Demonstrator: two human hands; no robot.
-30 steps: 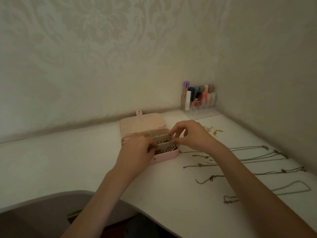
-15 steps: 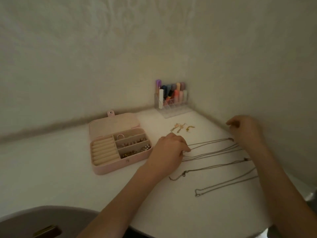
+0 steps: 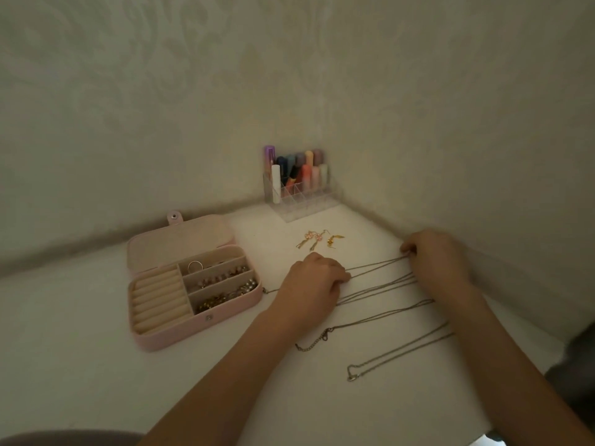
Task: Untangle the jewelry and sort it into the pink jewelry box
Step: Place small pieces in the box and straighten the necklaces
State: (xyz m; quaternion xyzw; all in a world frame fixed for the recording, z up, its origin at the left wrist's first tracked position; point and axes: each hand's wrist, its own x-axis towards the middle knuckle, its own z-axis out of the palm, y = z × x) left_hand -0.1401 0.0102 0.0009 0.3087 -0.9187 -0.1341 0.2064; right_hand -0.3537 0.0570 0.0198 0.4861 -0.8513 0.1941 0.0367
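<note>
- Pink jewelry box [image 3: 193, 329]: lies open on the white table [image 3: 80, 349] at the left, its lid [image 3: 180, 241] folded back toward the wall and a snap tab at the lid's far edge.
- Box interior: ridged ring rolls [image 3: 159, 299] fill the left section; three divided compartments sit on the right, the far one holding a ring [image 3: 195, 266] and the two nearer ones holding small beaded and gold-toned pieces.
- Left hand [image 3: 314, 280]: knuckles up, fingers curled down onto the near ends of the upper chains [image 3: 376, 281], just right of the box; whether it pinches or only presses them cannot be told.
- Clear organizer [image 3: 302, 201]: stands in the corner behind, holding upright coloured tubes.
- Earrings [image 3: 318, 239]: gold-toned, loose on the table between the organizer and the hands.
- Lower chains: one with a clasp [image 3: 325, 336] and one ending in a small loop [image 3: 352, 375] lie stretched out nearer the viewer, apart from both hands.
- Right hand [image 3: 438, 259]: near the right wall, fingers curled around the far ends of the upper chains, which run taut between the two hands.
</note>
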